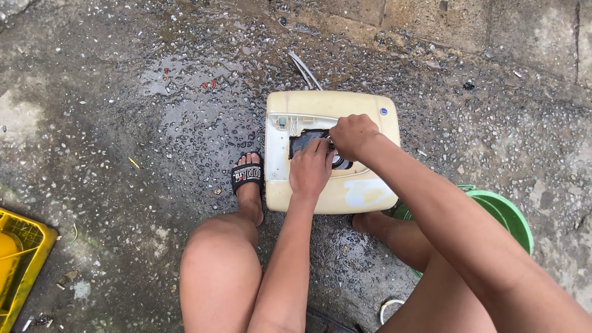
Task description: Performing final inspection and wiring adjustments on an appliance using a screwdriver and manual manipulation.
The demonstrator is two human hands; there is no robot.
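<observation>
Two hands are down on the cream box [333, 191] now, a squarish plastic casing lying flat on the wet ground [123, 154] just beyond the knees. A panel looks to be off already: a rectangular opening [303, 143] shows dark in the far half of the casing, and both hands are busy right at it. So I judge the opening-up done and the work inside under way; nothing looks lifted out yet, and no loose cover is in sight.

Left hand [310, 169] lies over the near edge of the opening, fingers curled down into it; what they grip, if anything, I cannot tell. Right hand [353, 135] is bunched into a loose fist at the right edge of the hole, pinching or turning something small, hidden under the knuckles.

Yellowed, that casing, with a pale scuffed patch near its right corner and a small blue dot at the far right. Grey cables [303, 69] trail off its far side. Left of it, a sandalled foot [248, 176]; to the right, a green bucket [512, 213]; at the near left, a yellow crate [21, 259].
</observation>
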